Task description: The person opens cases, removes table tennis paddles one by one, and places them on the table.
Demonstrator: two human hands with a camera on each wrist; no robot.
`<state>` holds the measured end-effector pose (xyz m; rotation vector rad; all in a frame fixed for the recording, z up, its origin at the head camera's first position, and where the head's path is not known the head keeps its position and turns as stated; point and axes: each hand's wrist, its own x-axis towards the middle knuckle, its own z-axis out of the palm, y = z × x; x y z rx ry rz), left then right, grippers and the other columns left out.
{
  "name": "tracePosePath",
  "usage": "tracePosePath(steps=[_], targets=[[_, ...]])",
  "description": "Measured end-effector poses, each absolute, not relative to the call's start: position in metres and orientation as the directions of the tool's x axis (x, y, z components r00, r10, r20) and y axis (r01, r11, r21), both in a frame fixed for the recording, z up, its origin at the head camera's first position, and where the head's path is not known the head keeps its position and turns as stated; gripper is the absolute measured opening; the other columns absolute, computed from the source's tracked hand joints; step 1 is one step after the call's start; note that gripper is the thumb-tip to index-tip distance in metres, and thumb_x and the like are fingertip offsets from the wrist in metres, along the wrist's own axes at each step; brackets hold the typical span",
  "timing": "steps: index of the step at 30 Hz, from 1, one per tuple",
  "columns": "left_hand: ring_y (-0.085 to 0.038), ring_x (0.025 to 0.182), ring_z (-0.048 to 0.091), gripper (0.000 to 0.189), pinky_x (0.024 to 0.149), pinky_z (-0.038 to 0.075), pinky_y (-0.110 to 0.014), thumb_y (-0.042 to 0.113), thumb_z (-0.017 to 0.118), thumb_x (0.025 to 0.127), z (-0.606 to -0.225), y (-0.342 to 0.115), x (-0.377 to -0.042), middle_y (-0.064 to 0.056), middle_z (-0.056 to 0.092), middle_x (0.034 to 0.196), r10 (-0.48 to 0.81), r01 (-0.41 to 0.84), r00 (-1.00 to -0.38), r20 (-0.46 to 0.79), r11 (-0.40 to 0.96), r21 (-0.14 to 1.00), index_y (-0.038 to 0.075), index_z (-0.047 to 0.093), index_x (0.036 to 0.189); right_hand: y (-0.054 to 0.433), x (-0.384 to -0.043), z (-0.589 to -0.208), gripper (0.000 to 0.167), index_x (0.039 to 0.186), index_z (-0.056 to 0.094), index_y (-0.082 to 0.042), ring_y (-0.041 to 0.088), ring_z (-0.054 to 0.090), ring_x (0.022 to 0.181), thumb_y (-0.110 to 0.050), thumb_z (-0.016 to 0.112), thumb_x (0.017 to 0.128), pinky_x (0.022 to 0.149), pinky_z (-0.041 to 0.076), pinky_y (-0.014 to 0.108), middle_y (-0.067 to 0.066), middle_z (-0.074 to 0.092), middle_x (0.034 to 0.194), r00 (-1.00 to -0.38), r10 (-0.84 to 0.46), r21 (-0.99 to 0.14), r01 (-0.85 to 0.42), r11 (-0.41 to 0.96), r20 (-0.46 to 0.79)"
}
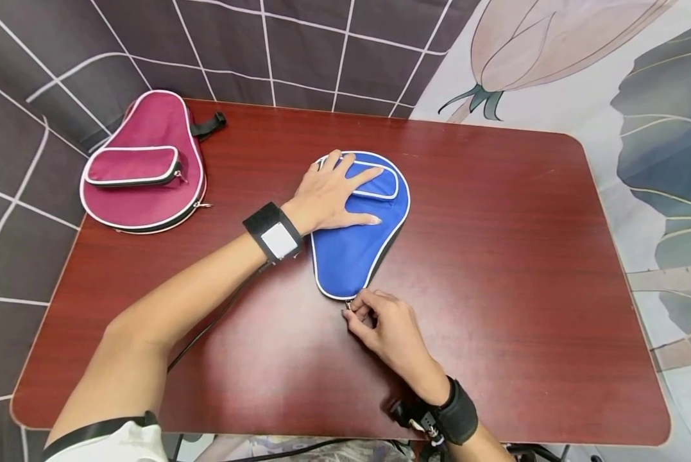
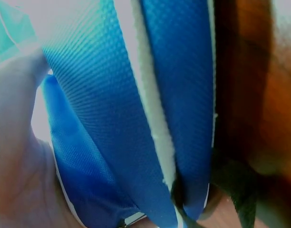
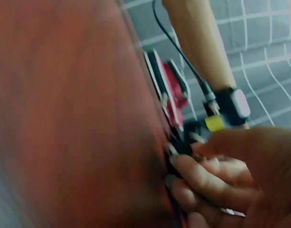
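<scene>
A blue table tennis paddle case point(image 1: 345, 256) with white piping lies on the table, its narrow end toward the person. My left hand point(image 1: 333, 196) rests on its wide part with fingers spread, partly covering the small front pocket point(image 1: 382, 183). In the left wrist view the blue fabric point(image 2: 102, 118) fills the middle, close to that hand. At the narrow tip, my right hand point(image 1: 394, 330) pinches the metal zipper pull point(image 1: 348, 305) between thumb and forefinger. The right wrist view shows the same fingers point(image 3: 198, 175) curled close to the case's edge.
On the left of the dark red table point(image 1: 512, 289) lies a magenta paddle case point(image 1: 149, 135) with a pocket and a black strap point(image 1: 209, 125). Grey tiled-pattern cloth point(image 1: 305, 48) hangs behind the table. A thin black cable point(image 1: 218, 317) runs beside the left forearm.
</scene>
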<state>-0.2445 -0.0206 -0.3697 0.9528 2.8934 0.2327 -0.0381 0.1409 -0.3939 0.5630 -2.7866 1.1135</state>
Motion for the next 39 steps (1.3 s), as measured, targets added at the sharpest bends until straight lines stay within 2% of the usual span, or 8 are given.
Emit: tracePosePath(steps=[5,9,16,24,28,34,39], targets=[[-0.037,0.141,0.02,0.094,0.106,0.027,-0.058,0.088,0.042,0.071,-0.369,-0.018,-0.243,-0.013,0.029,0.152,0.575,0.564,-0.818,-0.008,0.805,0.185,0.043,0.023,0.152,0.123,-0.027,-0.397,0.009,0.079,0.069,-0.027,-0.003,0.051,0.052,-0.03,0.077,0.081,0.049,0.038,0.019,-0.023,0.06,0.063,-0.944,-0.185,-0.576,-0.314,0.755,0.272],[-0.037,0.139,0.022,0.093,0.103,0.031,-0.059,0.086,0.045,0.072,-0.37,-0.018,-0.239,-0.014,0.03,0.151,0.556,0.545,-0.831,0.004,0.814,0.2,0.042,0.025,0.151,0.111,-0.022,-0.401,0.006,0.084,0.073,-0.028,-0.007,0.048,0.047,-0.032,0.077,0.082,0.044,0.035,0.019,-0.024,0.058,0.058,-0.941,-0.156,-0.534,-0.303,0.789,0.301],[-0.035,0.135,0.027,0.094,0.1,0.034,-0.058,0.087,0.047,0.071,-0.37,-0.014,-0.235,-0.015,0.034,0.146,0.545,0.537,-0.838,0.023,0.817,0.209,0.041,0.028,0.151,0.101,-0.024,-0.405,0.007,0.085,0.077,-0.027,-0.003,0.048,0.042,-0.031,0.079,0.079,0.04,0.032,0.023,-0.021,0.053,0.05,-0.927,-0.125,-0.492,-0.299,0.818,0.354],[-0.036,0.133,0.028,0.094,0.1,0.033,-0.06,0.087,0.047,0.07,-0.366,-0.013,-0.236,-0.016,0.035,0.145,0.516,0.505,-0.857,0.014,0.832,0.231,0.042,0.028,0.15,0.088,-0.027,-0.409,0.006,0.083,0.077,-0.026,-0.002,0.049,0.043,-0.031,0.078,0.08,0.04,0.036,0.025,-0.019,0.053,0.05,-0.915,-0.079,-0.503,-0.288,0.815,0.396],[-0.037,0.134,0.027,0.093,0.101,0.033,-0.06,0.087,0.046,0.071,-0.366,-0.013,-0.235,-0.016,0.034,0.145,0.511,0.499,-0.86,0.01,0.836,0.23,0.043,0.026,0.151,0.084,-0.027,-0.411,0.005,0.082,0.077,-0.027,-0.001,0.048,0.041,-0.032,0.078,0.081,0.039,0.035,0.026,-0.019,0.052,0.05,-0.915,-0.047,-0.505,-0.264,0.822,0.401],[-0.039,0.133,0.028,0.094,0.098,0.035,-0.06,0.085,0.048,0.071,-0.365,-0.011,-0.232,-0.017,0.035,0.145,0.51,0.499,-0.86,0.013,0.836,0.228,0.04,0.027,0.151,0.075,-0.028,-0.416,0.004,0.077,0.076,-0.026,0.0,0.046,0.039,-0.027,0.079,0.079,0.037,0.031,0.023,-0.018,0.052,0.048,-0.884,0.029,-0.513,-0.243,0.823,0.466],[-0.04,0.134,0.028,0.094,0.097,0.036,-0.061,0.086,0.047,0.072,-0.369,-0.012,-0.231,-0.017,0.034,0.146,0.498,0.488,-0.867,0.011,0.846,0.214,0.041,0.026,0.151,0.064,-0.031,-0.421,0.004,0.078,0.077,-0.025,0.001,0.049,0.039,-0.027,0.078,0.08,0.037,0.033,0.023,-0.018,0.054,0.049,-0.88,0.073,-0.514,-0.205,0.833,0.47]])
